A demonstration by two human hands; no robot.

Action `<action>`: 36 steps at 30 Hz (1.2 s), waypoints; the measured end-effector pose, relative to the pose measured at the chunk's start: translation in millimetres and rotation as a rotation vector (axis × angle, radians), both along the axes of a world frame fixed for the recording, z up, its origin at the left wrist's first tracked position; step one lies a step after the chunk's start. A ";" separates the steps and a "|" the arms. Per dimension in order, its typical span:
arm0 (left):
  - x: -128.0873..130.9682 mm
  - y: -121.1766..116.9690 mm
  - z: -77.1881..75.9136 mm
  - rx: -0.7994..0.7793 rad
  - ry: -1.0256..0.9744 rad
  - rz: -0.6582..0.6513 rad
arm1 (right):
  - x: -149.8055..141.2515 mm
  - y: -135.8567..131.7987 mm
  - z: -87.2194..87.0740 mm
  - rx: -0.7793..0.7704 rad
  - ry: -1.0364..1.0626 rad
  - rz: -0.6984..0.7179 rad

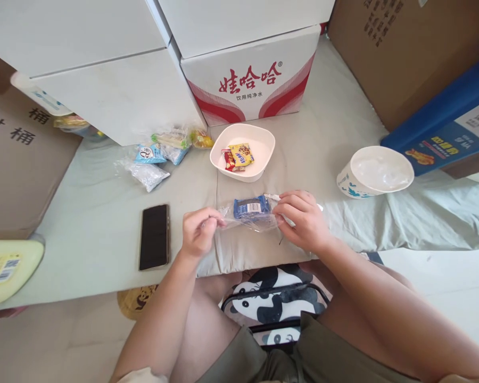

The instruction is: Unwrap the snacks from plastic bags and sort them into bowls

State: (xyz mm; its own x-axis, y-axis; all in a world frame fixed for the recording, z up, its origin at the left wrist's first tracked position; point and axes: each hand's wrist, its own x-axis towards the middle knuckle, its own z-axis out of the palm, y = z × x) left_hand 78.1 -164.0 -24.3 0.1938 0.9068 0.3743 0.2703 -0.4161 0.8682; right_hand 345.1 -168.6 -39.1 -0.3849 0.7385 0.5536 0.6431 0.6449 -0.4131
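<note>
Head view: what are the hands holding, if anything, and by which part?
A clear bag, by its two ends: the left hand pinches the left end, the right hand the right. A blue packet appears to be inside.

From where I stand, the right hand (301, 219) covers one end of the crinkled clear plastic bag (258, 227) and the middle of a thin white strip (272, 197) I can't identify. The print on the small blue wrapped packet (251, 208) is too tiny to read. A plain white box (115, 96) partly hides some yellowish wrapped items (72, 123), and the pale-yellow plastic bottle (26, 259) and blue printed carton (435, 139) run out of sight.
</note>
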 end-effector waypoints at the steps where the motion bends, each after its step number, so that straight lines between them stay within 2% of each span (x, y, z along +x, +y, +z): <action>1: -0.6 2.2 -1.1 -0.061 -0.043 0.036 | 0.5 -1.6 3.1 -0.014 0.019 0.045; 3: -1.9 7.3 -3.9 -0.170 -0.075 0.145 | 1.3 -5.5 8.0 -0.119 0.013 0.186; 5: -2.8 12.4 -6.9 -0.221 0.030 0.277 | 1.6 -8.7 9.9 -0.261 -0.042 0.299; 7: -2.5 16.8 -9.8 -0.203 0.226 0.341 | 0.9 -10.2 9.0 -0.371 -0.139 0.283; 11: 2.5 20.3 -13.9 -0.176 0.496 0.204 | -3.1 -9.3 5.5 -0.458 -0.324 0.007; 13: 6.3 19.7 -14.5 -0.213 0.544 0.147 | -5.3 -8.5 4.6 -0.457 -0.350 -0.101; 15: 9.9 18.7 -14.7 -0.265 0.545 0.122 | -6.7 -8.4 4.0 -0.445 -0.352 -0.149; 20: 15.4 17.2 -15.6 -0.330 0.462 0.073 | -6.5 -8.8 3.8 -0.441 -0.340 -0.159; 28: 18.7 17.7 -14.6 -0.247 0.415 0.072 | -6.8 -8.5 8.3 -0.510 -0.350 -0.145; 32: 18.8 17.3 -14.7 -0.341 0.380 0.058 | -7.2 -9.1 7.3 -0.506 -0.347 -0.145; 36: 17.9 16.4 -14.8 -0.347 0.384 0.048 | -7.7 -8.7 5.5 -0.490 -0.340 -0.128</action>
